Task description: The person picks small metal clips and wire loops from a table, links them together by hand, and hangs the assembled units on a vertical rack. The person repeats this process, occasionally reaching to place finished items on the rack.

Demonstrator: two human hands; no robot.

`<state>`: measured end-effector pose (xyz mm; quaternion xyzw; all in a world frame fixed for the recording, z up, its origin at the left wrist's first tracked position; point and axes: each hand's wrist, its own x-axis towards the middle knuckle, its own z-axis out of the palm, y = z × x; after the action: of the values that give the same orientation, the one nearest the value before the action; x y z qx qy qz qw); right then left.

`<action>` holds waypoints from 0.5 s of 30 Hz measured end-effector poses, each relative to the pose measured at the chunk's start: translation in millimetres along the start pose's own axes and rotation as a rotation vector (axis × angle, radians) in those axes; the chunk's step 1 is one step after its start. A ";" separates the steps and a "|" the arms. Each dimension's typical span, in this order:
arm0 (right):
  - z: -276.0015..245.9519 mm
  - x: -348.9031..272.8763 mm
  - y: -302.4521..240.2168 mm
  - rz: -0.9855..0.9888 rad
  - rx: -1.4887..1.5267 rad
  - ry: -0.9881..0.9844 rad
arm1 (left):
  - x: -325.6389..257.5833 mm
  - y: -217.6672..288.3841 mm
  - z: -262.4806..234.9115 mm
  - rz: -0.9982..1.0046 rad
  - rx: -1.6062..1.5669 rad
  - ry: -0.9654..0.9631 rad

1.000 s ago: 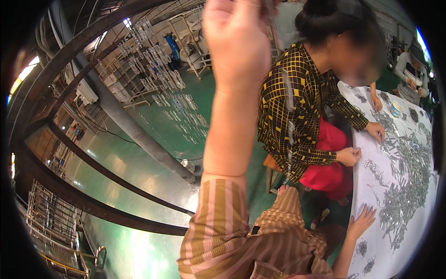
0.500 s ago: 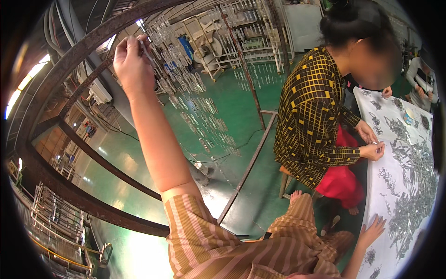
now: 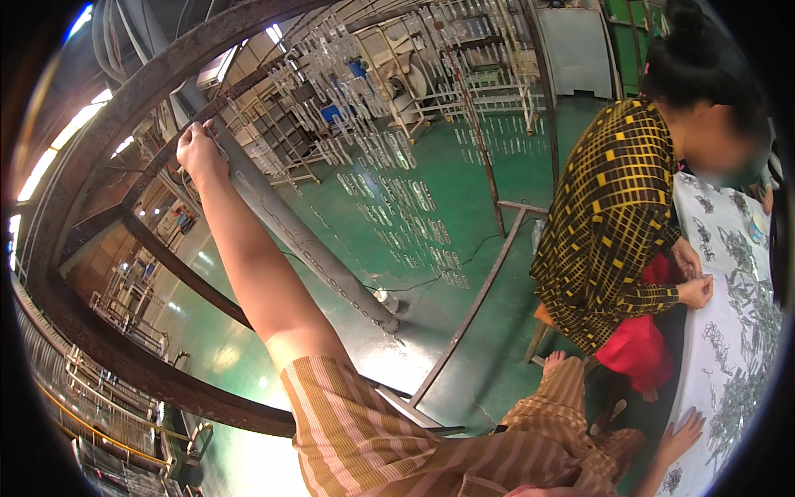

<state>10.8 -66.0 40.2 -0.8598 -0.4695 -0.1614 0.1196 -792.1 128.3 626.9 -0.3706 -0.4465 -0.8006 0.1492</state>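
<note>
The left hand (image 3: 199, 151) reaches up to the curved metal frame (image 3: 124, 108) at far left; the right hand (image 3: 681, 436) rests on the table (image 3: 729, 348) (low right), beside a seated co-worker (image 3: 613, 224).

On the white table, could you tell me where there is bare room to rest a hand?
The white table is bare along its near edge, between the right hand and the seated person's hands. Further in, small metal parts crowd it.

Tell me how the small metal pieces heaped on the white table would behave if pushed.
The small metal pieces look thin and tangled, so they would probably drag along in clumps. They seem light singly, and likely slide easily over the white table.
</note>
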 end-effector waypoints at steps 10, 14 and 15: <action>21.0 -0.5 4.3 -0.066 -0.086 0.068 | 96.5 -45.3 -34.0 -0.039 -0.057 0.166; 28.6 0.6 6.0 -0.114 -0.066 0.121 | 123.1 -32.5 -41.8 -0.112 -0.010 0.131; 31.1 0.1 10.5 -0.130 -0.063 0.155 | 127.7 -34.5 -45.5 -0.129 0.002 0.119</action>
<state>24.9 -60.4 11.1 -0.8159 -0.5081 -0.2496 0.1176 -919.6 121.8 684.0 -0.2928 -0.4608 -0.8287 0.1237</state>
